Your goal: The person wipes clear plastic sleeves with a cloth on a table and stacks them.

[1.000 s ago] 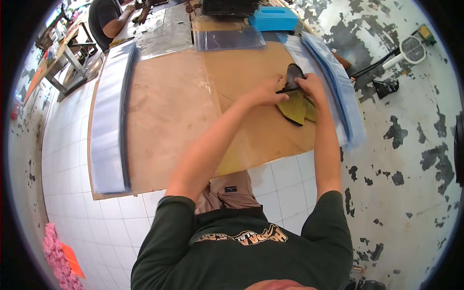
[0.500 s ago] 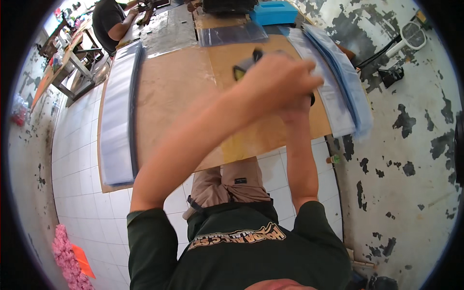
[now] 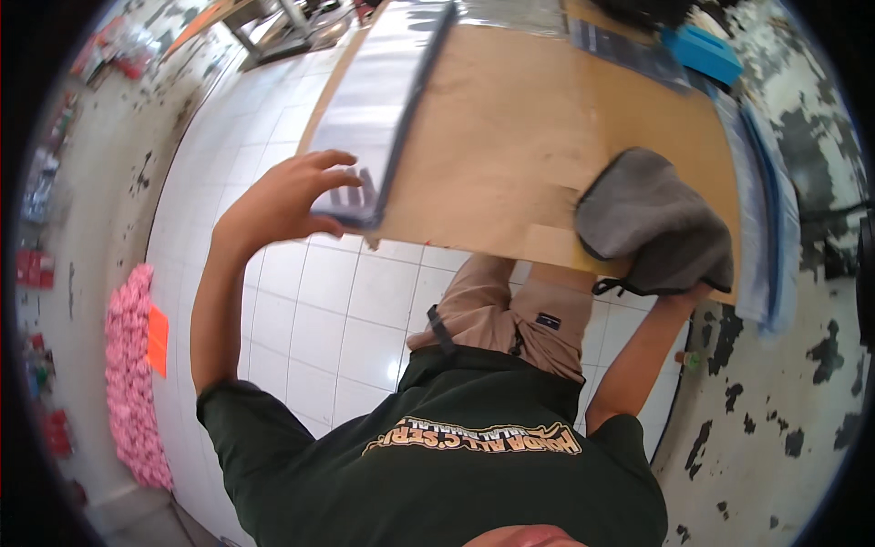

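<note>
The rumpled grey cloth (image 3: 647,214), dark-edged, mostly hides the right hand (image 3: 691,294), whose grip I cannot tell; the left hand (image 3: 283,199), grip parted and empty, is by plastic sleeves (image 3: 378,100).

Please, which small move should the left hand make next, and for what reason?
Probably the left hand should pinch the top layer of the leftmost clear plastic stack, because it is spread open at that stack's near end, while the right hand holds the grey cloth item.
</note>
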Demonstrator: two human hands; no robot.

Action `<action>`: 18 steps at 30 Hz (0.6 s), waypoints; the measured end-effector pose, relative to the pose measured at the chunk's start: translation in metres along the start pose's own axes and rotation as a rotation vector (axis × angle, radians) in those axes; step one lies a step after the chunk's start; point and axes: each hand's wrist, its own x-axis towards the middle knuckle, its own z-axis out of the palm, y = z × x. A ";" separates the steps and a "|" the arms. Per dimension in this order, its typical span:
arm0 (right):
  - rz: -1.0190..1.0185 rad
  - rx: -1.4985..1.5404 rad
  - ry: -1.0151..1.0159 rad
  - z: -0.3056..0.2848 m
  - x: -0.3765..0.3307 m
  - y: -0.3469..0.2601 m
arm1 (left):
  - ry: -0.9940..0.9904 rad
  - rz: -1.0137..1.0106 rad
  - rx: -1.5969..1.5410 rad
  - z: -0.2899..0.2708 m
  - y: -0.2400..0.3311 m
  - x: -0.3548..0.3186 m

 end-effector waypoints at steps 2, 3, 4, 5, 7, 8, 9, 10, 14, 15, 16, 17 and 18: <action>-0.010 -0.014 -0.009 0.000 -0.008 -0.001 | -0.118 -0.073 -0.129 0.003 -0.009 0.007; -0.006 -0.023 -0.015 -0.001 -0.010 0.002 | -0.022 -0.070 -0.071 0.013 -0.015 0.005; -0.001 -0.039 0.016 -0.002 -0.014 0.006 | -0.021 -0.089 -0.065 0.018 -0.019 -0.001; -0.032 -0.052 0.054 -0.001 -0.018 -0.002 | -0.010 -0.073 -0.056 0.018 -0.021 0.005; -0.071 -0.103 0.130 0.015 -0.029 0.000 | 0.018 -0.081 0.018 0.025 -0.025 0.001; -0.111 -0.136 0.175 0.033 -0.042 0.000 | 0.030 -0.061 0.022 0.026 -0.029 0.000; -0.149 -0.175 0.218 0.042 -0.050 0.002 | 0.041 -0.044 0.021 0.029 -0.034 -0.001; -0.172 -0.177 0.136 0.027 -0.046 0.003 | 0.052 -0.025 0.020 0.032 -0.039 -0.002; -0.267 -0.214 0.055 -0.007 -0.026 -0.004 | 0.075 0.015 -0.069 0.021 -0.049 0.004; -0.281 -0.223 0.063 -0.006 -0.024 -0.003 | 0.085 -0.023 -0.092 0.012 -0.047 0.007; -0.292 -0.233 0.070 -0.006 -0.024 -0.004 | 0.095 -0.059 -0.115 0.007 -0.046 0.013; -0.295 -0.238 0.071 -0.005 -0.023 -0.003 | 0.268 0.016 -0.085 0.003 -0.047 0.018; -0.294 -0.245 0.072 -0.004 -0.022 -0.002 | 0.427 -0.031 -0.174 -0.003 -0.046 0.026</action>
